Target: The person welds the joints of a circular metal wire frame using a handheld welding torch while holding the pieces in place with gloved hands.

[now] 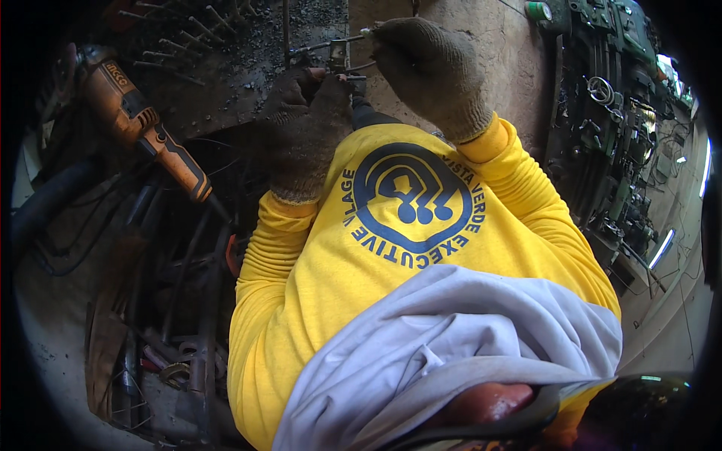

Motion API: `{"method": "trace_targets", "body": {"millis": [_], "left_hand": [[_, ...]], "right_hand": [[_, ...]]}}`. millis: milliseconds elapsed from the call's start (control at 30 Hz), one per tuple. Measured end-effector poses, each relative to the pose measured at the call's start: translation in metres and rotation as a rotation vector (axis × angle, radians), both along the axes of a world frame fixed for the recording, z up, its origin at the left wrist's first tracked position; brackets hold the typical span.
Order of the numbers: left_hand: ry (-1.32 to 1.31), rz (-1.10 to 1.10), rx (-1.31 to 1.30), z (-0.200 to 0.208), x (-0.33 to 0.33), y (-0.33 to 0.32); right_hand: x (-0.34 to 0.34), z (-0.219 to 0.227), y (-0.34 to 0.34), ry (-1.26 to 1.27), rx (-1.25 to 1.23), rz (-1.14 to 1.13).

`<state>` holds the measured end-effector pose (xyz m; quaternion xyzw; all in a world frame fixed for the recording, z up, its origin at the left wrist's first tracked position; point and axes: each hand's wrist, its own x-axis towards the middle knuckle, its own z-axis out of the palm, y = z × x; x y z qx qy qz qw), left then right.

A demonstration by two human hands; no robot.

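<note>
Metal piece: small, block-like and grey, with a paler upright face that catches the light; finer markings are too small to make out.
Its place: by the right edge of the dark surface, just beyond my left fingers and to the left of my right hand.
Thin rods: grey, slightly bent, beside the metal piece on its left; another thin length shows on its right.
My left hand: in a worn brown knit glove, fingers bent near the metal piece; I cannot tell whether they grip anything.
My right hand: gloved alike, fingers curled inward, a small pale tip showing at their left end; I cannot tell whether they are clenched on it.
Around the far side: dark grit scattered over the surface, with metal stubs toward its far left corner.
Power tool: orange and black, slanting by the surface's left end.
</note>
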<state>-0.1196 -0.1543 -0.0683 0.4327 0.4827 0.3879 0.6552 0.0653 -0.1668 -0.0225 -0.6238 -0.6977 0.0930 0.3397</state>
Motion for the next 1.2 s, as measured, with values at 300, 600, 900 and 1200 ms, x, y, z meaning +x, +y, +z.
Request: {"method": "trace_targets", "body": {"millis": [300, 600, 900, 1200], "left_hand": [[0.014, 0.007, 0.002, -0.004, 0.006, 0.003], [-0.029, -0.019, -0.175, 0.013, 0.006, 0.007], [0.001, -0.007, -0.085, 0.004, 0.008, 0.004], [-0.027, 0.005, -0.075, 0.01, 0.007, 0.006]], "right_hand": [[0.004, -0.011, -0.005, 0.036, -0.027, 0.008], [-0.001, -0.012, 0.004, -0.111, 0.09, 0.089], [-0.006, -0.018, 0.004, -0.199, 0.098, 0.099], [-0.002, -0.005, -0.002, -0.236, 0.028, 0.119]]}}
